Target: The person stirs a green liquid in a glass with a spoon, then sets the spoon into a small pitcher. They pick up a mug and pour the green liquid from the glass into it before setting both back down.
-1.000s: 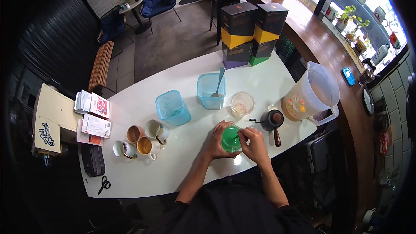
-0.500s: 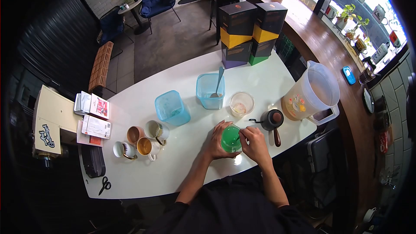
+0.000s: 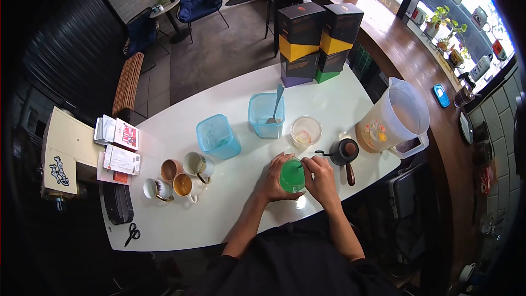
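A clear glass of green liquid (image 3: pixel 292 176) stands near the front of the white table. My left hand (image 3: pixel 274 180) curls around its left side. Above its rim, my right hand (image 3: pixel 321 181) pinches a thin dark stirring utensil (image 3: pixel 299 166) whose lower end is in the liquid; its tip is hidden. Just beyond the glass is a clear plastic cup (image 3: pixel 306 131) with some pinkish residue. To the right sits a small black kettle (image 3: pixel 344 152) with a wooden handle. Two blue plastic containers (image 3: pixel 219 137) stand farther back, one with a spoon (image 3: pixel 278 104) leaning in it.
Several mugs (image 3: pixel 183 185) cluster on the left, near scissors (image 3: pixel 132 234) and coffee bags (image 3: pixel 121 160). A large plastic pitcher (image 3: pixel 392 120) stands at the right edge. Stacked black boxes (image 3: pixel 300 24) rise at the back. A wooden counter (image 3: pixel 394 44) runs along the window.
My right hand has shifted slightly away from me, and the stirring utensil has moved toward the far side of the glass. My left hand and the glass stay in place.
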{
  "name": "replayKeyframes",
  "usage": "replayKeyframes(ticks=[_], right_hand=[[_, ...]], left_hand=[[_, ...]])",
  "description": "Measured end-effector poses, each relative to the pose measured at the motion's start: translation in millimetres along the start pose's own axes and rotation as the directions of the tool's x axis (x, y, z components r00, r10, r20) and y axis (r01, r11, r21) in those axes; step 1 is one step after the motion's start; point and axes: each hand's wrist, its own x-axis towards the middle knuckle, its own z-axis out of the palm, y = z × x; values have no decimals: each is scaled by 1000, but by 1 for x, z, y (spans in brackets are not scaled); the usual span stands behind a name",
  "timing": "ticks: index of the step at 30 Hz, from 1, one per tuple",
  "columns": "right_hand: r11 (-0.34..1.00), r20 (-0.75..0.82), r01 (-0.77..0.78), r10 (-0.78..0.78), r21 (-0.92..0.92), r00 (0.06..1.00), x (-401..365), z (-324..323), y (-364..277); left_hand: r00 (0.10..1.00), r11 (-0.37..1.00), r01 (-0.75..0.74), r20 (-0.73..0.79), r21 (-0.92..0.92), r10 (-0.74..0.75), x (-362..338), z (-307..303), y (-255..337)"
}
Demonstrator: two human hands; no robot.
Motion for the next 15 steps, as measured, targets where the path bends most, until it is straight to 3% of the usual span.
replayKeyframes(ticks=[8, 15], right_hand=[[995, 61, 5, -11, 99, 998, -3, 7, 0], [1000, 31, 24, -25, 10, 999, 1, 3, 0]], left_hand=[[1000, 1000, -7, 0, 19, 7, 0, 2, -5], [1000, 1000, 19, 0, -6, -19, 0, -1, 2]])
